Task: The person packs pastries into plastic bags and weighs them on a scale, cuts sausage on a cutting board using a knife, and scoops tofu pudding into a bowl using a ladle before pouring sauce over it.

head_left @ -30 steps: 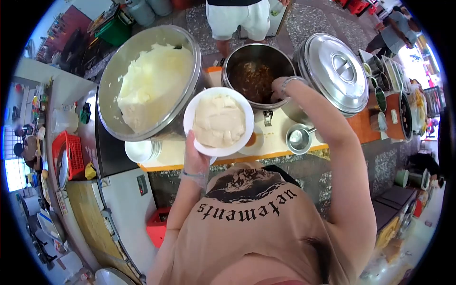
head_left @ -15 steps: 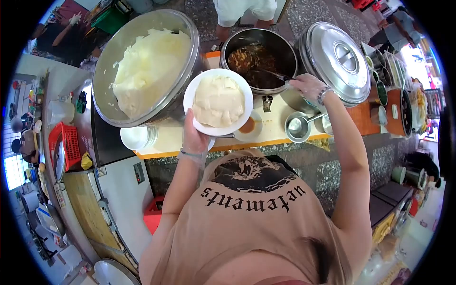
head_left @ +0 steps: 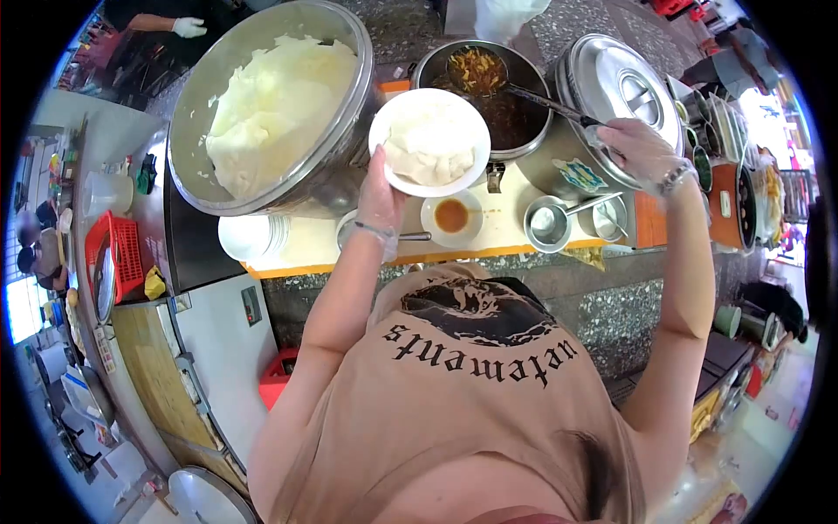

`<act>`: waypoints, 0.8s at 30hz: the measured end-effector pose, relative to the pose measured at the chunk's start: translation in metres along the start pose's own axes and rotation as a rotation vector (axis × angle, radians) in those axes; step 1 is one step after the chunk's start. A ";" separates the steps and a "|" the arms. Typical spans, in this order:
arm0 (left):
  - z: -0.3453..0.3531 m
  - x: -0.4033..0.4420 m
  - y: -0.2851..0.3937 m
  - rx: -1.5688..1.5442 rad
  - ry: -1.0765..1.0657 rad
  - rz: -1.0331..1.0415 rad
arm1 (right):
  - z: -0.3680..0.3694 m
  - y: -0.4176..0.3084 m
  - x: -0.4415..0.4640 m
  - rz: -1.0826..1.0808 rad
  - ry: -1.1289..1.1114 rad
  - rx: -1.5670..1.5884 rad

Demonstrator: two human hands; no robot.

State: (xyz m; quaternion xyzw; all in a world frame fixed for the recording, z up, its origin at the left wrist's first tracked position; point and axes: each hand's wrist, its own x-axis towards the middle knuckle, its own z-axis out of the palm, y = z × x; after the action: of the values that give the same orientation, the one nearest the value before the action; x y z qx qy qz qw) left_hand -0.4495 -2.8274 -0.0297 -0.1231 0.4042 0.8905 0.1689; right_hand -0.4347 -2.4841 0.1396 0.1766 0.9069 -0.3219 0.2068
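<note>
My gloved left hand (head_left: 382,196) is closed on the rim of a white bowl (head_left: 381,140), tilted slightly and filled with a smooth, pale, soft food (head_left: 429,150) like tofu pudding. In my gloved right hand (head_left: 642,150) is the dark handle of a ladle (head_left: 546,103). The ladle's scoop, heaped with brown-yellow shredded pieces (head_left: 477,70), hangs over the deep pot (head_left: 534,140) of dark broth, just beyond the bowl. To the left leans a large steel pot (head_left: 356,113) with a big white mass (head_left: 275,113) of similar soft food.
A lidded steel pot (head_left: 624,74) stands to the right. Near the counter's front edge are a small saucepan (head_left: 548,229), a saucer of brown sauce (head_left: 452,216) and stacked white dishes (head_left: 249,237). Another person's gloved hand (head_left: 188,27) shows at upper left.
My right hand has raised the ladle from the broth, its scoop now full, and moved right. My left hand has carried the bowl right and slightly away from me, closer to the broth pot.
</note>
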 end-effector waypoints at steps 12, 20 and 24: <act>0.018 0.017 -0.004 0.025 -0.089 -0.071 | 0.027 -0.012 -0.056 -0.101 -0.014 -0.241; 0.021 0.016 -0.005 0.004 -0.069 -0.057 | 0.053 0.020 -0.071 -0.344 0.511 -0.531; 0.024 0.015 -0.008 -0.028 -0.080 -0.014 | 0.060 0.032 -0.083 -0.337 0.436 -0.175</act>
State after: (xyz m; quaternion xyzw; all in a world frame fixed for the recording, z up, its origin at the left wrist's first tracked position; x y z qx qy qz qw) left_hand -0.4625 -2.8014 -0.0249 -0.0925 0.3839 0.8989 0.1897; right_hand -0.3336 -2.5156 0.1211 0.0699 0.9708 -0.2269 -0.0350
